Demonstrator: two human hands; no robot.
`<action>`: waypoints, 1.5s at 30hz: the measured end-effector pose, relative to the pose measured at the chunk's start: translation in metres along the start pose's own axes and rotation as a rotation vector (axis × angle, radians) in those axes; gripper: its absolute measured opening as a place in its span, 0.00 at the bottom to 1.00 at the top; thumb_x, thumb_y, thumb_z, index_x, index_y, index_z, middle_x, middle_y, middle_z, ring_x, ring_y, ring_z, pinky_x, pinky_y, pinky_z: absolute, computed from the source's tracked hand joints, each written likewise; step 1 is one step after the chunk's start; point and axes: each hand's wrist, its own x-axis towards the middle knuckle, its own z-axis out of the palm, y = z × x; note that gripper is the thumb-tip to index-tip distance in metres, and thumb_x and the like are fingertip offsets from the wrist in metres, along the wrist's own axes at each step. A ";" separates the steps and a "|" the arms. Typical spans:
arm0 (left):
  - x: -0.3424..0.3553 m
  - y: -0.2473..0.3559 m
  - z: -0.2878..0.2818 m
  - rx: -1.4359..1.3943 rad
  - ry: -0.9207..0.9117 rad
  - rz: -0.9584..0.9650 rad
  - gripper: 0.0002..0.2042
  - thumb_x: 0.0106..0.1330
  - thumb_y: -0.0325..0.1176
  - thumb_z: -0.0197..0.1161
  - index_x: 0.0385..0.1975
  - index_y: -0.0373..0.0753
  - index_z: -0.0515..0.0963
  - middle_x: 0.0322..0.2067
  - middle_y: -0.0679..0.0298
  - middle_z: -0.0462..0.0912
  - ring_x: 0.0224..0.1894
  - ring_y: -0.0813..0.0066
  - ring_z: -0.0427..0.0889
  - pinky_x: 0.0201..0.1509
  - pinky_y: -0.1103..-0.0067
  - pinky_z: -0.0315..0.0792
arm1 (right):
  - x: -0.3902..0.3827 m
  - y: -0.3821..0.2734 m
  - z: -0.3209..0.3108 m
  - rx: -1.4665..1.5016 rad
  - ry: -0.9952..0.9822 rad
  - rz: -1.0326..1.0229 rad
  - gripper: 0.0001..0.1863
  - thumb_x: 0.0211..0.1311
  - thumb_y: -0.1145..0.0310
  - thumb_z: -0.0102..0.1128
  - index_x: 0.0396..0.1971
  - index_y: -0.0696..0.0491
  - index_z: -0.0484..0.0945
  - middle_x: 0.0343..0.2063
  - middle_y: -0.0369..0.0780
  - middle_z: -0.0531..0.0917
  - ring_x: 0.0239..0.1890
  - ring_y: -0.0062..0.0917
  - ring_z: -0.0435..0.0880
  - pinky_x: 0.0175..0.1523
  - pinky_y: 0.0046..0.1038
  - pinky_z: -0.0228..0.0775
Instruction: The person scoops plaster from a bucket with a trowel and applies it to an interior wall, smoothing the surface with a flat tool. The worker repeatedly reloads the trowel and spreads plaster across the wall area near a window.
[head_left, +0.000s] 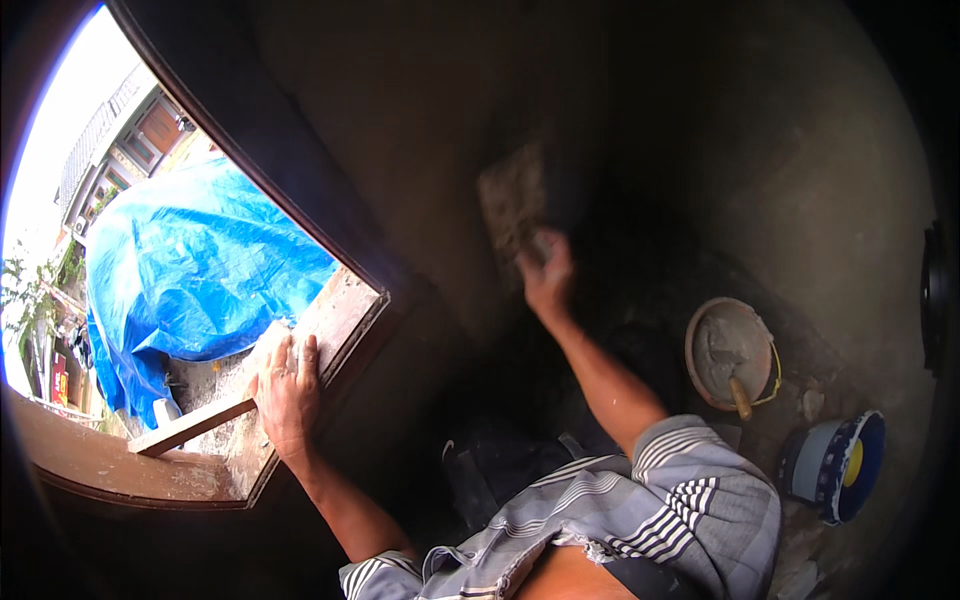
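While the left hand rests on the sill, the right hand holds up a float.
The right forearm reaches toward 11 o'clock, fingers closed on the float, whose flat face extends to 11 o'clock from them. At 8 o'clock from the right hand, the left's fingers lie loosely bent by the end of a wooden strip; I cannot tell whether they grip it. A bucket stands at 4 o'clock from the right hand. Float and right hand are blurred; shadow obscures whether the float touches the wall.
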 end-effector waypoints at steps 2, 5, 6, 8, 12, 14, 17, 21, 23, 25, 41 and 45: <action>-0.004 -0.009 0.011 0.068 0.066 0.107 0.25 0.73 0.50 0.38 0.52 0.37 0.74 0.50 0.52 0.77 0.56 0.55 0.72 0.62 0.64 0.57 | -0.040 -0.021 -0.001 0.044 -0.141 0.036 0.21 0.53 0.69 0.69 0.45 0.58 0.73 0.38 0.44 0.81 0.42 0.31 0.81 0.47 0.31 0.73; 0.003 0.018 -0.014 -0.219 0.000 -0.188 0.26 0.74 0.50 0.34 0.48 0.36 0.76 0.47 0.51 0.78 0.52 0.53 0.73 0.62 0.63 0.57 | -0.067 -0.018 0.015 0.095 -0.217 -0.072 0.21 0.53 0.67 0.70 0.44 0.57 0.74 0.37 0.44 0.82 0.40 0.33 0.82 0.46 0.31 0.74; 0.001 0.015 -0.009 -0.257 0.069 -0.172 0.27 0.74 0.51 0.32 0.44 0.35 0.76 0.44 0.50 0.78 0.50 0.51 0.73 0.61 0.63 0.56 | -0.063 -0.024 0.019 0.070 -0.225 -0.123 0.21 0.52 0.65 0.70 0.44 0.56 0.75 0.38 0.43 0.82 0.39 0.33 0.83 0.45 0.31 0.75; -0.003 0.013 -0.008 -0.274 0.090 -0.172 0.29 0.74 0.52 0.30 0.43 0.35 0.76 0.44 0.50 0.78 0.51 0.52 0.73 0.62 0.63 0.55 | -0.047 -0.037 0.030 0.037 -0.170 -0.237 0.21 0.50 0.66 0.71 0.43 0.55 0.75 0.35 0.43 0.82 0.35 0.33 0.83 0.41 0.30 0.75; -0.001 0.014 -0.010 -0.223 0.033 -0.203 0.31 0.73 0.55 0.29 0.46 0.35 0.76 0.46 0.50 0.78 0.53 0.52 0.72 0.63 0.61 0.54 | 0.003 -0.065 0.046 -0.034 -0.122 -0.365 0.21 0.52 0.64 0.69 0.45 0.53 0.74 0.35 0.42 0.83 0.37 0.35 0.83 0.41 0.32 0.76; -0.001 0.008 -0.003 -0.201 0.014 -0.197 0.33 0.73 0.57 0.29 0.50 0.35 0.75 0.49 0.51 0.77 0.54 0.52 0.72 0.65 0.61 0.52 | 0.041 -0.084 0.049 -0.088 -0.092 -0.403 0.21 0.55 0.63 0.66 0.47 0.52 0.73 0.38 0.44 0.82 0.39 0.38 0.83 0.42 0.34 0.75; -0.002 0.006 0.000 -0.211 0.018 -0.185 0.34 0.72 0.58 0.29 0.52 0.34 0.74 0.50 0.51 0.77 0.56 0.53 0.71 0.66 0.61 0.51 | 0.128 -0.103 0.063 -0.022 0.013 -0.365 0.22 0.55 0.65 0.65 0.49 0.54 0.73 0.44 0.47 0.81 0.47 0.39 0.80 0.52 0.37 0.71; -0.002 0.016 -0.014 -0.211 -0.024 -0.226 0.34 0.71 0.59 0.30 0.53 0.33 0.73 0.53 0.51 0.75 0.58 0.53 0.70 0.67 0.61 0.51 | 0.282 -0.090 0.065 -0.080 0.179 -0.402 0.21 0.58 0.64 0.60 0.50 0.57 0.74 0.44 0.48 0.81 0.48 0.39 0.79 0.54 0.37 0.68; -0.001 0.016 -0.015 -0.217 -0.019 -0.243 0.34 0.71 0.59 0.31 0.53 0.34 0.73 0.54 0.51 0.75 0.58 0.54 0.70 0.67 0.61 0.50 | 0.321 -0.107 0.043 -0.095 0.130 -0.357 0.20 0.58 0.64 0.59 0.49 0.57 0.74 0.43 0.48 0.81 0.46 0.38 0.80 0.53 0.37 0.69; -0.001 0.018 -0.014 -0.224 -0.016 -0.250 0.34 0.71 0.58 0.31 0.53 0.34 0.74 0.53 0.50 0.75 0.59 0.55 0.69 0.67 0.61 0.50 | 0.349 -0.105 0.023 -0.065 0.099 -0.305 0.20 0.59 0.65 0.59 0.49 0.57 0.74 0.41 0.47 0.82 0.45 0.37 0.81 0.51 0.37 0.70; 0.001 0.020 -0.014 -0.184 -0.056 -0.276 0.32 0.71 0.57 0.36 0.52 0.33 0.74 0.53 0.52 0.76 0.60 0.57 0.69 0.68 0.63 0.48 | 0.341 -0.101 0.002 -0.259 -0.071 -0.252 0.20 0.63 0.61 0.54 0.51 0.58 0.73 0.43 0.48 0.80 0.45 0.38 0.79 0.47 0.35 0.74; -0.001 0.018 -0.016 -0.182 -0.046 -0.270 0.31 0.71 0.56 0.37 0.52 0.33 0.75 0.52 0.52 0.77 0.60 0.57 0.69 0.67 0.62 0.49 | 0.288 0.016 -0.005 0.021 0.050 0.034 0.20 0.63 0.61 0.55 0.50 0.58 0.73 0.41 0.47 0.80 0.43 0.37 0.80 0.46 0.35 0.74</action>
